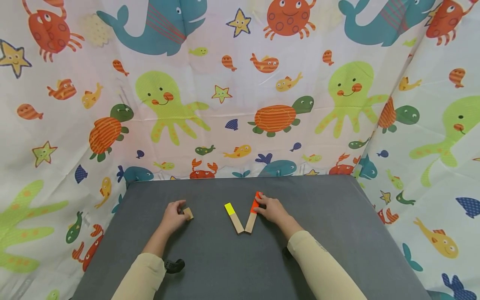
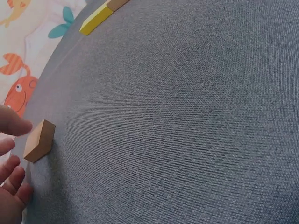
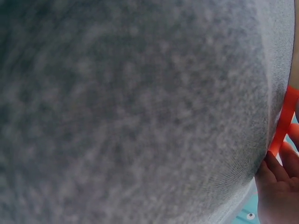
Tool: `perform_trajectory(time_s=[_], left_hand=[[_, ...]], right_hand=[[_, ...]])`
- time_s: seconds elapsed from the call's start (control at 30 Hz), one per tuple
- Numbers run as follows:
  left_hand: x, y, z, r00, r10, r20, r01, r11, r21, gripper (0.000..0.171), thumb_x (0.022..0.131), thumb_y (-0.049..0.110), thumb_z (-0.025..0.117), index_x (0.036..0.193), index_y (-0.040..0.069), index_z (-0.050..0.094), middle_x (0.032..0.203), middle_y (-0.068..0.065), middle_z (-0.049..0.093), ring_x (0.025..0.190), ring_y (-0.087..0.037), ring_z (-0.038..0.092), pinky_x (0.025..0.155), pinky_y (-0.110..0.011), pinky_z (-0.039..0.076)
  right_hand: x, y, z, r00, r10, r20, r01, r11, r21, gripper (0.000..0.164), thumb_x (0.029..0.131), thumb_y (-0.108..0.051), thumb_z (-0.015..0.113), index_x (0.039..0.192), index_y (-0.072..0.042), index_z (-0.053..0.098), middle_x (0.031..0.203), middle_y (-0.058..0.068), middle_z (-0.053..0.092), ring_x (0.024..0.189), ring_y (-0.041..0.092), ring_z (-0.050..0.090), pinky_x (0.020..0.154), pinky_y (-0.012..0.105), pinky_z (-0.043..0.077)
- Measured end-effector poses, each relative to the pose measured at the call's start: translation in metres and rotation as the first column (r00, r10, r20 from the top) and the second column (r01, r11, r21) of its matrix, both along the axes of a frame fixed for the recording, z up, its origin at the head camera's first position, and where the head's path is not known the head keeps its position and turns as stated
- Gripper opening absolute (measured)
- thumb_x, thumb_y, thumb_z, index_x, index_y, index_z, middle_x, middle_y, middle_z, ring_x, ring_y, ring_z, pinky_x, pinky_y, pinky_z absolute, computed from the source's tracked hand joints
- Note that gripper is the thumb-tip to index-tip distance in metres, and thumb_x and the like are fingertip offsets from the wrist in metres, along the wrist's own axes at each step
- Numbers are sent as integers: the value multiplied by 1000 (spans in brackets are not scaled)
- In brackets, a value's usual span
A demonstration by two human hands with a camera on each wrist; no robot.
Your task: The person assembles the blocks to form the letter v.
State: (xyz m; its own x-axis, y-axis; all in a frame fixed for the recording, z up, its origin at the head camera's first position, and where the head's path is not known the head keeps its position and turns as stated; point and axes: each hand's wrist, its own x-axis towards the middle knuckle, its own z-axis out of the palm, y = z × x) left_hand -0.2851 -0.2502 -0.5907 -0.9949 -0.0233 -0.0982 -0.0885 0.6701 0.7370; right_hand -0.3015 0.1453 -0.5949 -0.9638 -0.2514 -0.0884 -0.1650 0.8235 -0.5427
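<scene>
On the grey table, wooden and coloured blocks lie in a V. A yellow block (image 1: pixel 229 208) meets the end of a plain wooden block (image 1: pixel 236 223) on the left arm. An orange block (image 1: pixel 255 206) tops another plain wooden block (image 1: pixel 250 223) on the right arm. My right hand (image 1: pixel 274 211) holds the orange block, thumb near its lower end and fingers at its upper end. To the left, my left hand (image 1: pixel 174 215) is beside a small wooden block (image 1: pixel 188 213). In the left wrist view, its fingers are spread loosely, one fingertip right at the small block (image 2: pixel 39 141).
Behind the table (image 1: pixel 210 266) hangs a white curtain (image 1: pixel 232 112) printed with sea animals, which also runs along both sides. A black strap end (image 1: pixel 174 266) shows by the left sleeve.
</scene>
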Motion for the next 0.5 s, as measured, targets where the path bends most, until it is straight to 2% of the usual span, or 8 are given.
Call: perform_trajectory(time_s=[0.2,0.37,0.5], left_hand=[[-1,-1,-8,999,-16,45,17,1000,-20,70,78,10,73,143,-2,50,141,-26,43,122,-38,46,105,-55,39],[0,-1,-13,999,-12,43,14,999,-37,71,79,13,76,144,-1,50,143,-27,43,125,-40,43,106,-57,38],[2,1,-13,1000,-9,28,10,999,-45,65,80,14,77,139,-2,56,143,-27,42,127,-43,40,107,-59,37]], right_hand=[[-1,1,1,1000,0,-7,0,1000,0,59,95,-40,68,148,-18,52,160,4,38,145,39,38,116,53,34],[0,0,1,1000,3,-17,-3,1000,5,59,95,-40,68,147,-17,53,159,5,39,144,39,40,115,53,36],[1,0,1,1000,1,-20,-1,1000,2,59,95,-40,68,147,-17,53,159,5,40,144,39,40,114,53,36]])
